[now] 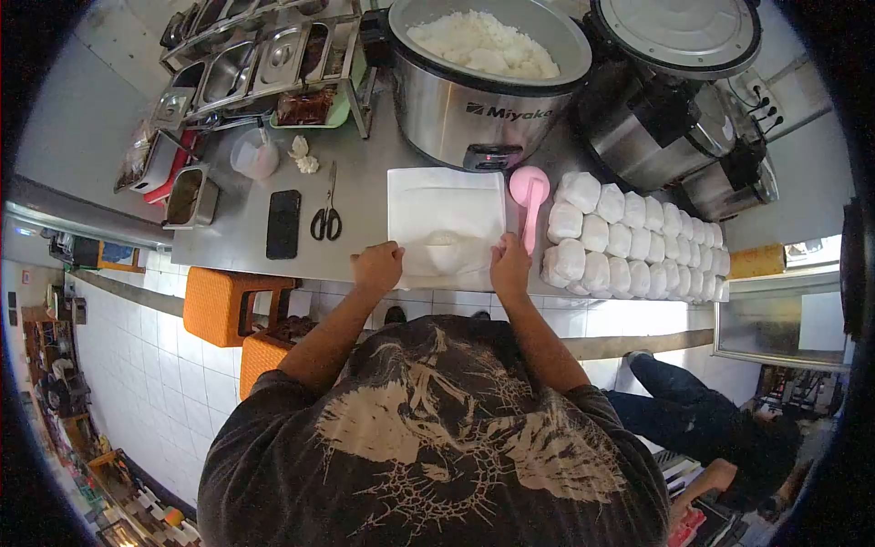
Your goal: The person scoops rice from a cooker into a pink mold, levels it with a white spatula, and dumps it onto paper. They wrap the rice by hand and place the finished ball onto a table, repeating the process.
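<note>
A stack of white wrapping paper (447, 196) lies at the table's front edge, with a rounded mound of white rice (444, 253) on its near half. My left hand (378, 266) is closed on the paper's near left side. On the opposite side, my right hand (509, 264) pinches the near right edge. A pink rice scoop (530, 189) rests just beyond my right hand. Beside it stand rows of wrapped white bundles (629, 237), stacked together.
A large cooker (474, 109) full of rice stands behind the paper, with more cookers (638, 118) to its right. Scissors (326, 214) and a black phone (283, 223) lie to the left, near metal food pans (228, 73). Another person (711, 410) is at lower right.
</note>
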A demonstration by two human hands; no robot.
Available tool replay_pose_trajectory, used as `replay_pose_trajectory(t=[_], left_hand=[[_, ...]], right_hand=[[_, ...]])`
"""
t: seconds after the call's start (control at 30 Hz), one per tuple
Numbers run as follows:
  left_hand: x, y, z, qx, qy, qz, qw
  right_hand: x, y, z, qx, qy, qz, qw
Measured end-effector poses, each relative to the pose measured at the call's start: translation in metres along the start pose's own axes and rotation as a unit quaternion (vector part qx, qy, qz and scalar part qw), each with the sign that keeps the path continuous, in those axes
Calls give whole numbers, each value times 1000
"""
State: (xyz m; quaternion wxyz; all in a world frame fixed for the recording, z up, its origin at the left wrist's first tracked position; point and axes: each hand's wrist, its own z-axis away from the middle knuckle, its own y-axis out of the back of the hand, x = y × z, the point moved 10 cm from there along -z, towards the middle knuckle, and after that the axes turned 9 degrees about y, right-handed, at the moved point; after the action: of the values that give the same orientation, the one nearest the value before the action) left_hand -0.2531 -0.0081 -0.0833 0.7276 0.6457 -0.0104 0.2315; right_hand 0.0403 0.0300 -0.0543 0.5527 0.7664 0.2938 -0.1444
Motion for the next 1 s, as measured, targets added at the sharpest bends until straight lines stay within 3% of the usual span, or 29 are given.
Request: replay_pose_trajectory(t=[0.07, 0.17, 0.2, 0.27, 0.33, 0.43, 0.57, 0.67, 0.7, 0.73, 0.77, 0.83, 0.9, 0.97, 1.0], left_hand=[[-3, -5, -5, -57, 22, 18, 998], [8, 2, -27, -94, 31, 8, 995], [14, 3, -37, -101, 30, -2, 994], [43, 15, -61, -5, -74, -7, 997], [73, 20, -83, 36, -174, 0, 984], [81, -6, -123, -67, -113, -82, 988], [93, -8, -130, -114, -156, -156, 969], [104, 17, -98, -169, -244, -22, 955], [108, 32, -84, -148, -272, 22, 951], [111, 46, -67, -126, -300, 67, 943], [113, 58, -50, -104, -327, 111, 933], [106, 64, -39, -115, -289, 132, 941], [97, 68, -32, -87, -275, 130, 949], [86, 67, -33, -24, -286, 103, 952], [87, 71, -26, -8, -319, 75, 945]], right_hand=[[-49, 30, 9, 72, 105, 91, 988], [-85, -36, 45, -239, 258, -42, 935], [-92, -38, 51, -222, 269, -12, 937], [-106, -41, 59, -190, 292, 48, 936], [-103, -46, 59, -215, 271, 66, 936], [-109, -41, 52, -225, 250, 57, 940], [-105, -26, 33, -155, 234, -28, 960], [-101, -12, -18, -85, 241, -14, 967], [-107, -8, -41, -94, 233, 12, 968], [-111, -13, -59, -83, 286, 73, 952], [-104, -29, -75, -155, 285, 106, 940], [-82, -56, -98, -303, 256, 187, 899], [-43, -72, -108, -466, 171, 288, 819], [-24, -74, -109, -500, 127, 300, 803], [-22, -80, -104, -457, 144, 258, 839]])
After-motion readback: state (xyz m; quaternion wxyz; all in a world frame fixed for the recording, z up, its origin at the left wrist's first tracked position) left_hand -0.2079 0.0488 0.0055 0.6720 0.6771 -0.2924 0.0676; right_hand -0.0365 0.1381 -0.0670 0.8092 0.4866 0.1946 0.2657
